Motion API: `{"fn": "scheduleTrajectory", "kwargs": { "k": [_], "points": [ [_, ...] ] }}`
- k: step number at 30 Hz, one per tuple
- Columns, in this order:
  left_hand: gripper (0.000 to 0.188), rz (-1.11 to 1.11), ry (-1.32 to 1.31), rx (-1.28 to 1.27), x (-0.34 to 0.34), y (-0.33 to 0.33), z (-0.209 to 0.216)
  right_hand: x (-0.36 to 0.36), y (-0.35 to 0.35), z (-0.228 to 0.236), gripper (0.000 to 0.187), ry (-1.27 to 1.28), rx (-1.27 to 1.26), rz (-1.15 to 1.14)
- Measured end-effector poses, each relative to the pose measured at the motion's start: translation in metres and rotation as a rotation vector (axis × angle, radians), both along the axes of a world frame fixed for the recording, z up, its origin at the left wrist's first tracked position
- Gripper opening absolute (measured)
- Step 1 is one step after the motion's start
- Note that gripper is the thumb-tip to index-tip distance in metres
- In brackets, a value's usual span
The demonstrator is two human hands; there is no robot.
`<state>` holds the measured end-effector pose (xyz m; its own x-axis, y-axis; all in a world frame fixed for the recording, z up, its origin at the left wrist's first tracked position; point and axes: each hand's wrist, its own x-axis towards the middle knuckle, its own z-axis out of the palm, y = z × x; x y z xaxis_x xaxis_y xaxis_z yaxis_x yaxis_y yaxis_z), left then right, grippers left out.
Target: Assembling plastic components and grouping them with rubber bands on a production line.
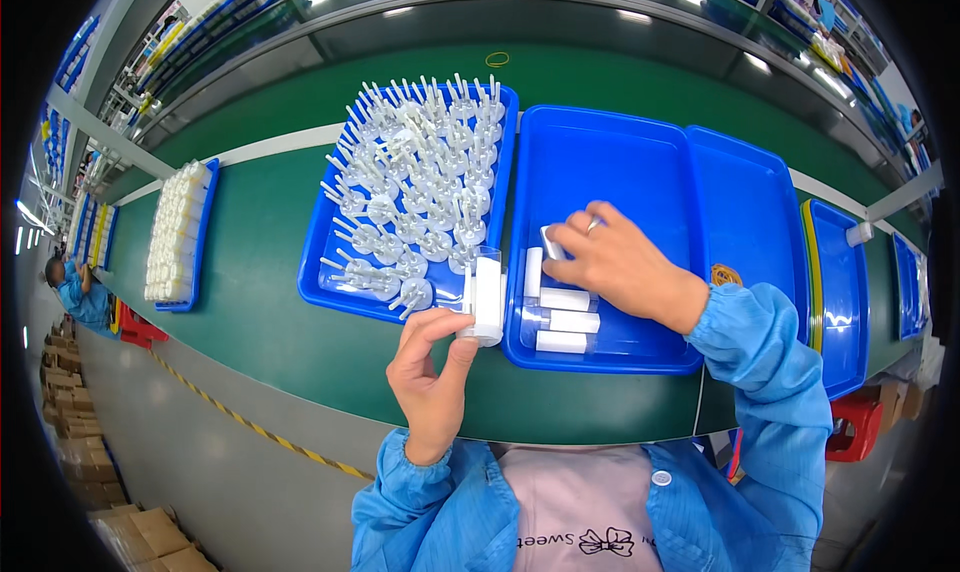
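Observation:
My left hand is closed around the lower end of a clear plastic cylinder with white parts inside, held upright between the two blue trays. Over the middle blue tray, the fingertips of my right hand pinch a small white piece. Several clear tubes with white pieces lie in that tray's near left corner, one such white piece just below my right hand. Beside it, the left blue tray is filled with white stemmed parts on round clear bases, stems mostly upward.
Another blue tray adjoins on the right, with tan rubber bands near its left side. Farther right stand stacked blue and yellow trays. A tray of white parts is at far left. A red stool stands by the bench.

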<state>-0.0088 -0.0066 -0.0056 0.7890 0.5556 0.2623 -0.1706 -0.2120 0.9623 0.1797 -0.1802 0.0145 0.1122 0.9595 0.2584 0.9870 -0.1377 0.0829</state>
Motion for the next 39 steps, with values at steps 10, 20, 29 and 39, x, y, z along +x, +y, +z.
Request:
{"fn": "scheduleTrajectory", "kwargs": {
  "k": [10, 20, 29, 39],
  "points": [
    [0.029, -0.128, -0.087, 0.563, -0.004, -0.019, 0.017, 0.01, -0.009, 0.0, 0.031, 1.527, 0.505, -0.369],
    [0.033, -0.267, -0.118, 0.556, 0.003, -0.034, 0.024, -0.004, -0.007, 0.02, 0.033, 1.915, 0.53, -0.457],
    [0.033, -0.275, -0.124, 0.596, 0.003, -0.035, 0.026, -0.018, -0.007, 0.025, 0.027, 1.94, 0.469, -0.377],
    [0.082, -0.069, -0.154, 0.495, 0.0, -0.031, 0.021, -0.058, -0.012, 0.03, 0.026, 1.896, 0.493, -0.261]
  ]
}}
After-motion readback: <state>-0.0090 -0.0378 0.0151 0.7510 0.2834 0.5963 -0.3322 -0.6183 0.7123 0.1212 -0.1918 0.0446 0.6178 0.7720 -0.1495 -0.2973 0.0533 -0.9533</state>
